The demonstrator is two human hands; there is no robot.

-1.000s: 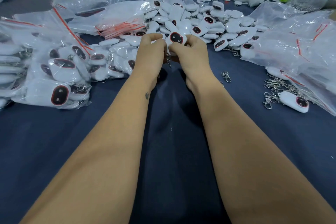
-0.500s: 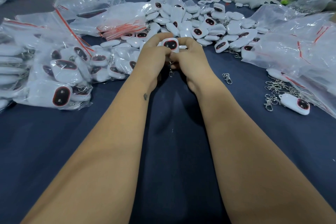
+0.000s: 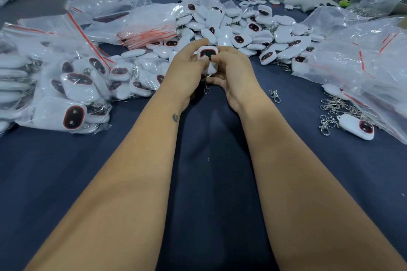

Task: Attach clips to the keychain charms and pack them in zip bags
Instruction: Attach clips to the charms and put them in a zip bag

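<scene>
Both hands, left hand (image 3: 187,68) and right hand (image 3: 231,72), pinch one white charm (image 3: 207,54) together above the surface (image 3: 209,160) middle, a clip (image 3: 207,90) dangling beneath, the charm pile (image 3: 242,28) just beyond.

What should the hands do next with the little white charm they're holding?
Probably finish hooking the metal clip on. Both the left hand and right hand grip the white charm, and the clip dangles just below them, so the join looks unfinished. Bagging would likely come after.
</scene>
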